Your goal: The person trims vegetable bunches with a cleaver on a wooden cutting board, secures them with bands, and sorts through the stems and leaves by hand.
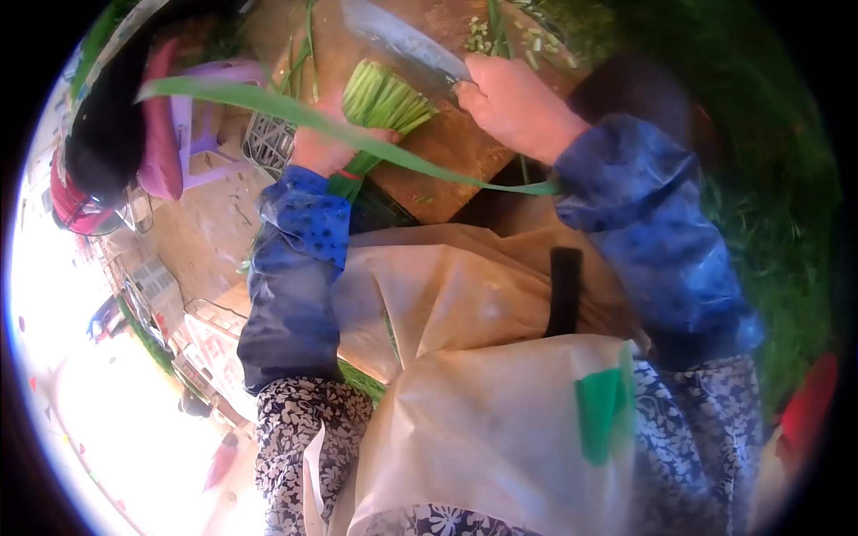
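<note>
My left hand (323, 141) is closed round a bunch of green leafy stalks (384, 98), their cut ends fanned toward the top right. A thin red band (351, 175) shows on the bunch below my hand. My right hand (514, 100) grips a broad-bladed knife (402, 37), its blade pointing up and left, apart from the stalks. Both are over a brown wooden board (478, 152). One long flat green leaf (295, 112) crosses in front of my left hand and reaches toward my right sleeve.
Short chopped green pieces (541, 40) lie at the board's far side. A grey plastic crate (268, 141) and a purple plastic stool-like frame (201, 134) stand at the left. A person in dark clothing (107, 134) is at the far left. Grass-like greenery (769, 223) fills the right.
</note>
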Tool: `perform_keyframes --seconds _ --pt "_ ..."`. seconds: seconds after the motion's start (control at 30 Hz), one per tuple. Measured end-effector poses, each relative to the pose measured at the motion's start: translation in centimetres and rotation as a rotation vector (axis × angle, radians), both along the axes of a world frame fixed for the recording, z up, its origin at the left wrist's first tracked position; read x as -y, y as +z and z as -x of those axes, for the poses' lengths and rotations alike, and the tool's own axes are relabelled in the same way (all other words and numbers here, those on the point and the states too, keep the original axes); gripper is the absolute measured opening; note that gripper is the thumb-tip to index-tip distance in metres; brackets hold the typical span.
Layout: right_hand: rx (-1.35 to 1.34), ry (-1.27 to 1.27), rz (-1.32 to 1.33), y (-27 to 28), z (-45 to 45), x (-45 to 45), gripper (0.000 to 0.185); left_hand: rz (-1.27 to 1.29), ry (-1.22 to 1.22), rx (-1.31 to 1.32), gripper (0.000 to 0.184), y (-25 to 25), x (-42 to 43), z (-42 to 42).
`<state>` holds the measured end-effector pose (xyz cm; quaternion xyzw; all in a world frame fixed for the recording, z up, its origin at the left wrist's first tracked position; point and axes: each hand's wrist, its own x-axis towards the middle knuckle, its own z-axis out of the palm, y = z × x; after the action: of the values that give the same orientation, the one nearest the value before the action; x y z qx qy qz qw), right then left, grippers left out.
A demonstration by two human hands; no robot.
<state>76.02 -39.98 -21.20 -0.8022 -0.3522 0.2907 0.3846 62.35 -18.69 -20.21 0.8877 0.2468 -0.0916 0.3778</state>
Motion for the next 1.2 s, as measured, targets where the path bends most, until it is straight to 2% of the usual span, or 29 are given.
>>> perform_keyframes --seconds 0.07,0.2,0.37,0.5,0.57,0.73,0.8,0.9,1.0,1.03,1.1,1.13,1.2 --pt "-0.094 0.054 -0.009 0.3 1.1 -0.2 0.026 0.148 0.016 -0.008 0.066 0.1 0.0 0.6" --pt "-0.083 0.055 -0.016 1.4 1.0 -0.2 0.023 0.041 -0.067 -0.066 0.064 0.3 -1.3 0.4" --pt "-0.004 0.11 -0.106 1.0 1.0 0.7 0.023 0.297 -0.054 -0.101 0.062 0.2 -1.2 0.0" --pt "-0.013 0.138 -0.089 2.0 1.0 0.8 0.023 0.387 0.003 -0.166 0.068 1.2 -0.4 0.2" --pt "0.023 0.139 -0.101 1.4 0.9 0.5 0.024 -0.512 -0.095 0.105 0.076 1.8 1.7 1.1" --pt "0.056 0.158 -0.012 2.5 1.1 0.0 0.022 -0.666 -0.107 0.117 0.088 1.3 4.4 1.1" --pt "0.081 0.182 0.015 2.5 0.4 -0.5 0.022 -0.574 -0.143 0.08 0.087 1.3 3.8 0.8" --pt "0.152 0.253 -0.122 -0.3 0.4 -1.7 0.022 -0.607 -0.134 0.077 0.08 0.6 3.6 0.6" --pt "0.197 0.157 -0.107 -2.8 0.8 -5.6 0.022 -0.626 -0.113 0.122 0.074 -0.6 2.9 0.9" --pt "0.174 0.127 -0.03 -2.3 1.3 -5.1 0.02 -0.525 -0.116 0.147 0.071 0.0 2.9 0.7" --pt "0.235 0.065 0.067 -0.6 2.3 -4.0 0.016 -0.591 -0.131 0.217 0.071 -0.1 3.3 0.4" --pt "0.243 0.164 0.201 0.6 2.1 -2.5 0.019 -0.627 -0.129 0.241 0.071 -0.2 3.2 0.9" --pt "0.253 0.146 0.303 2.7 1.6 -0.1 0.017 -0.62 -0.119 0.234 0.07 -0.2 3.6 1.5"
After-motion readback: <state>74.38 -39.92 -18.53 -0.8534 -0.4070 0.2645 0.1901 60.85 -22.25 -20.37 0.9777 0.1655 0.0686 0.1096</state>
